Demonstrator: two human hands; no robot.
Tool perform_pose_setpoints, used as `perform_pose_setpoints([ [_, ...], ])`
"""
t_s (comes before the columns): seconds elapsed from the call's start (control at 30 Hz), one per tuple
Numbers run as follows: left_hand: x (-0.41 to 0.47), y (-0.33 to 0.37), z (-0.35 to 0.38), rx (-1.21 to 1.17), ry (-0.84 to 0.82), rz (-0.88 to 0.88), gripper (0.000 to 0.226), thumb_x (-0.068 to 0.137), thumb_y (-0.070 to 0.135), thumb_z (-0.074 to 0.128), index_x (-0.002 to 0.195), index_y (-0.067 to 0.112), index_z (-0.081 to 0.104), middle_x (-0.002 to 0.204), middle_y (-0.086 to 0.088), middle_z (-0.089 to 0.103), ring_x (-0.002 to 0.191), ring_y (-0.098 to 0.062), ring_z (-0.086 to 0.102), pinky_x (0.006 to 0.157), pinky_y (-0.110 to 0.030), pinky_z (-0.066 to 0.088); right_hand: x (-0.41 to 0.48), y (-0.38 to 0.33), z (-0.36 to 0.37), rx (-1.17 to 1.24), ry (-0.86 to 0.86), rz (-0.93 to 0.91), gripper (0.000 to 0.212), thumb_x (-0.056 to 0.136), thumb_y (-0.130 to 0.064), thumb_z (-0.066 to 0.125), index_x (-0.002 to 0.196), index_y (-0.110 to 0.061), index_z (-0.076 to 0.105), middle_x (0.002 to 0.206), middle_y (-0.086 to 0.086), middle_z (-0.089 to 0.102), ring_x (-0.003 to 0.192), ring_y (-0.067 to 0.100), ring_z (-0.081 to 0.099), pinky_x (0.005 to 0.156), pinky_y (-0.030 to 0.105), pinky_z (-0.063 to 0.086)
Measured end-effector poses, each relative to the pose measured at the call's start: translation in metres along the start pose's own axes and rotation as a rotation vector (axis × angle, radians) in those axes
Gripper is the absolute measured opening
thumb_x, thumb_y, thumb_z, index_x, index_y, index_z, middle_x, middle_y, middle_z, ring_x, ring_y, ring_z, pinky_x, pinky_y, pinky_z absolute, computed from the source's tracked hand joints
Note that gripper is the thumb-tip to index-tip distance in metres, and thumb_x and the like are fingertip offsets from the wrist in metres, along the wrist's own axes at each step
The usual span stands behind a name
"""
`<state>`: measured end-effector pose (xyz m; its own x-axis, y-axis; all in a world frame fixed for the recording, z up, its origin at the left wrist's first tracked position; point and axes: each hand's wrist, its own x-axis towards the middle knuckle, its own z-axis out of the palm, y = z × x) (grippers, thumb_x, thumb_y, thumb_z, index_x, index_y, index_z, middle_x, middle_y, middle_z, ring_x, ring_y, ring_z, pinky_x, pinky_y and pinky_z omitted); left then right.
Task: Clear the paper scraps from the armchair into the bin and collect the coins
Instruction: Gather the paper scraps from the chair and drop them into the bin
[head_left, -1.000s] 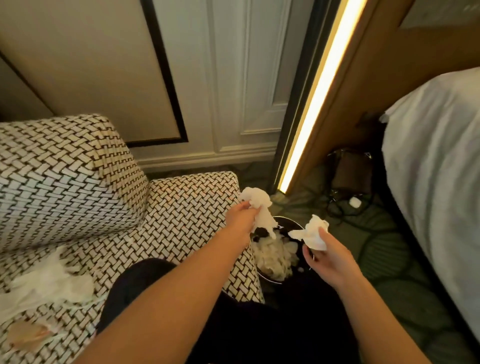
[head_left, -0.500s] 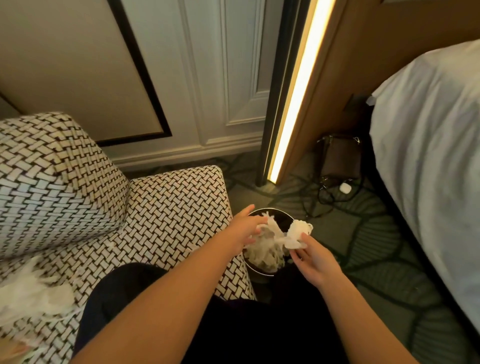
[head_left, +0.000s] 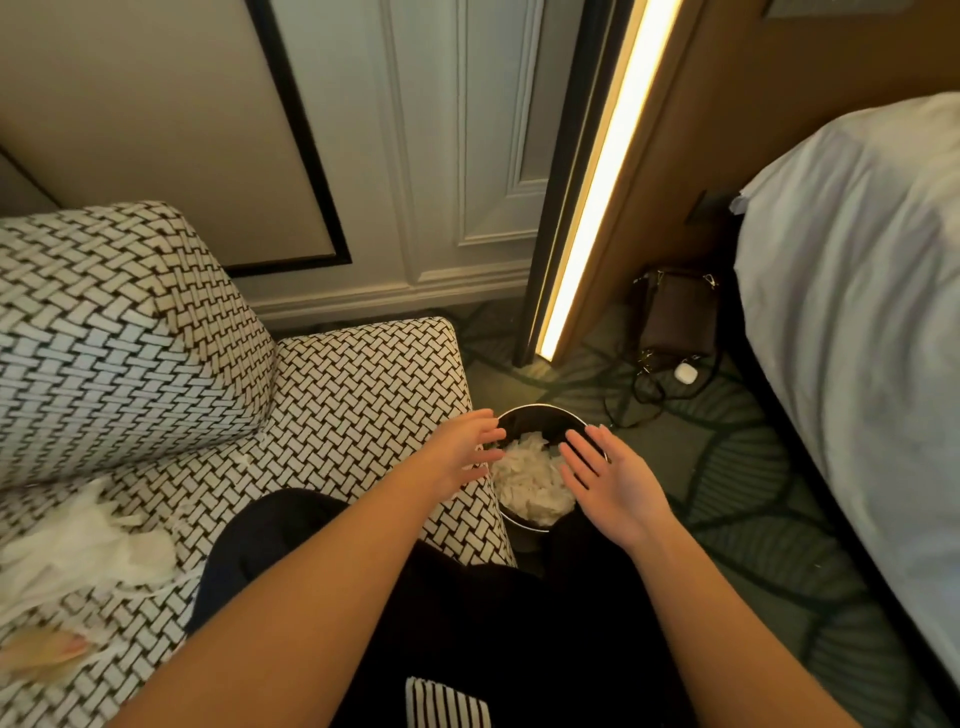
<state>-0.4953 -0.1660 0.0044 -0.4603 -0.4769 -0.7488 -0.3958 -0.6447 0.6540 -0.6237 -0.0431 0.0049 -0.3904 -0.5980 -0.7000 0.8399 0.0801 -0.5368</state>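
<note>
Both hands hover spread over the round black bin (head_left: 540, 413) on the carpet just beside the armchair's (head_left: 363, 374) front corner — the left hand (head_left: 462, 449) and right hand (head_left: 610, 480) hold nothing, fingers straight. Crumpled white paper (head_left: 535, 480) fills the bin; more paper scraps (head_left: 78, 551) lie at the seat's left edge.

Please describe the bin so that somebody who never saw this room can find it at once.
Start from the black-and-white woven armchair on the left. On the carpet beside its seat corner, between armchair and bed, stands the bin. It is round and dark with a shiny rim, the only container holding crumpled white paper.
</note>
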Motion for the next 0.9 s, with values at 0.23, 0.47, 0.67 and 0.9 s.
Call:
perform_pose_setpoints([
  [0.23, -0.036, 0.006, -0.051, -0.151, 0.028, 0.159, 0.04, 0.098, 0.023, 0.045, 0.138, 0.018, 0.042, 0.124, -0.002, 0.06, 0.113, -0.021, 0.055, 0.105, -0.042, 0.039, -0.017, 0.004, 0.055, -0.148, -0.104, -0.047, 0.042, 0.1, -0.023, 0.04, 0.141, -0.012, 0.04, 0.137, 0.007, 0.052, 0.118, 0.023, 0.051, 0.102, 0.035, 0.037],
  [0.47, -0.091, 0.007, -0.138, -0.385, 0.142, 0.341, 0.031, 0.097, 0.024, 0.049, 0.128, 0.02, 0.052, 0.117, 0.0, 0.065, 0.109, -0.021, 0.059, 0.097, -0.038, 0.043, -0.043, 0.05, 0.141, -0.282, -0.254, -0.039, 0.033, 0.097, -0.023, 0.047, 0.129, -0.015, 0.05, 0.121, 0.003, 0.062, 0.111, 0.019, 0.059, 0.103, 0.036, 0.042],
  [0.67, -0.134, -0.03, -0.215, -0.491, 0.331, 0.431, 0.029, 0.095, 0.027, 0.052, 0.122, 0.02, 0.056, 0.115, 0.0, 0.065, 0.107, -0.019, 0.059, 0.093, -0.035, 0.045, -0.067, 0.112, 0.199, -0.365, -0.399, 0.055, 0.033, 0.091, -0.017, 0.058, 0.123, -0.01, 0.056, 0.118, 0.008, 0.065, 0.107, 0.022, 0.063, 0.095, 0.034, 0.048],
  [0.9, -0.174, -0.101, -0.291, -0.564, 0.613, 0.354, 0.024, 0.094, 0.025, 0.053, 0.116, 0.018, 0.059, 0.111, -0.001, 0.067, 0.103, -0.019, 0.06, 0.093, -0.035, 0.045, -0.073, 0.189, 0.249, -0.723, -0.578, 0.103, 0.03, 0.09, -0.014, 0.059, 0.12, -0.01, 0.057, 0.119, 0.006, 0.064, 0.113, 0.02, 0.059, 0.104, 0.035, 0.041],
])
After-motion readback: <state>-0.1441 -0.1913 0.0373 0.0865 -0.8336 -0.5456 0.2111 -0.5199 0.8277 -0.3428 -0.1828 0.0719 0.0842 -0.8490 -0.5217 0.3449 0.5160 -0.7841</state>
